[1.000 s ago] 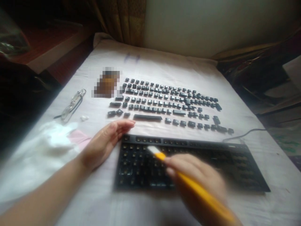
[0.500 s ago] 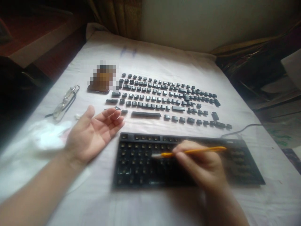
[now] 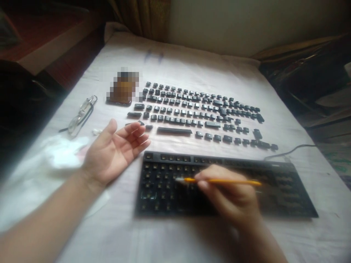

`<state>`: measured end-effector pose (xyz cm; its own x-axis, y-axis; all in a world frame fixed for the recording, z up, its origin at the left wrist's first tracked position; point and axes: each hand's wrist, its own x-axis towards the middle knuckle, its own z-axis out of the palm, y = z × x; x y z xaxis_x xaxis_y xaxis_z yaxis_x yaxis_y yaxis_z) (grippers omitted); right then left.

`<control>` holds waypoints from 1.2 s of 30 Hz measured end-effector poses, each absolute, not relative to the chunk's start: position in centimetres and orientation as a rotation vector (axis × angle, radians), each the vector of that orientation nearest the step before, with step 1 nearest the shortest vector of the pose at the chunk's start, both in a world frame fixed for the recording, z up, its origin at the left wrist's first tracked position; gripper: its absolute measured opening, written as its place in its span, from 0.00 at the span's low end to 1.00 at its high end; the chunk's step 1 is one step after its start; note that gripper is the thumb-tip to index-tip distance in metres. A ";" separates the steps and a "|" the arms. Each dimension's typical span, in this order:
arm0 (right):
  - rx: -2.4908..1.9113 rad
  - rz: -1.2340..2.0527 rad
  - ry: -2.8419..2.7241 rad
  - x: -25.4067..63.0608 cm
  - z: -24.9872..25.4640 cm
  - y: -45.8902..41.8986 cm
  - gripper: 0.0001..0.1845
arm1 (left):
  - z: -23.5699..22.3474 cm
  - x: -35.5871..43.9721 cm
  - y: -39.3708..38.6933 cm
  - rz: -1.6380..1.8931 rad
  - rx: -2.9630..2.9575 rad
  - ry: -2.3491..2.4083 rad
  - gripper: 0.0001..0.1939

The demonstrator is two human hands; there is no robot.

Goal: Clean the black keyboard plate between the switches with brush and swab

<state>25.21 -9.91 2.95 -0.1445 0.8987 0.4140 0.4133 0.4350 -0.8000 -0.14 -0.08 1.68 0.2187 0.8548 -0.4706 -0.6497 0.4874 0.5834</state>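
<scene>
A black keyboard lies flat on the white cloth, its keycaps off and the key mounts bare. Over its middle, my right hand is closed round a slim orange paintbrush. The brush's pale tip points left, at the left half of the key mounts; whether it touches them cannot be made out. My left hand rests palm up just left of the keyboard, fingers loosely curled and apart, holding nothing. Beyond both hands, loose black keycaps stand in several rows, with the long space bar nearest the keyboard.
Eyeglasses and a phone, partly pixelated, lie at the far left. Crumpled white material sits beside my left forearm. A cable runs off behind the keyboard to the right. Dark furniture borders the cloth at left.
The view has shifted slightly, so everything sits a little further right. The paintbrush has moved slightly left over the keyboard and lies more level. My left hand keeps its pose.
</scene>
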 end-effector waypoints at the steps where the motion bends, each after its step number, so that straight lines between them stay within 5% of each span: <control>1: -1.121 0.636 -1.753 25.0 3.0 -9.9 0.10 | 1.7 -0.2 -0.1 1.058 0.287 0.843 0.23; 16: -1.081 0.567 -1.847 22.1 2.8 -10.9 0.02 | 1.5 0.0 0.0 1.035 0.321 0.804 0.21; 24: -1.236 0.354 -1.775 22.4 2.9 -11.2 0.10 | 1.8 0.2 0.0 1.057 0.240 0.819 0.21; 36: -1.226 0.284 -1.889 20.7 1.9 -11.7 0.07 | 1.7 0.1 0.0 1.074 0.175 0.795 0.20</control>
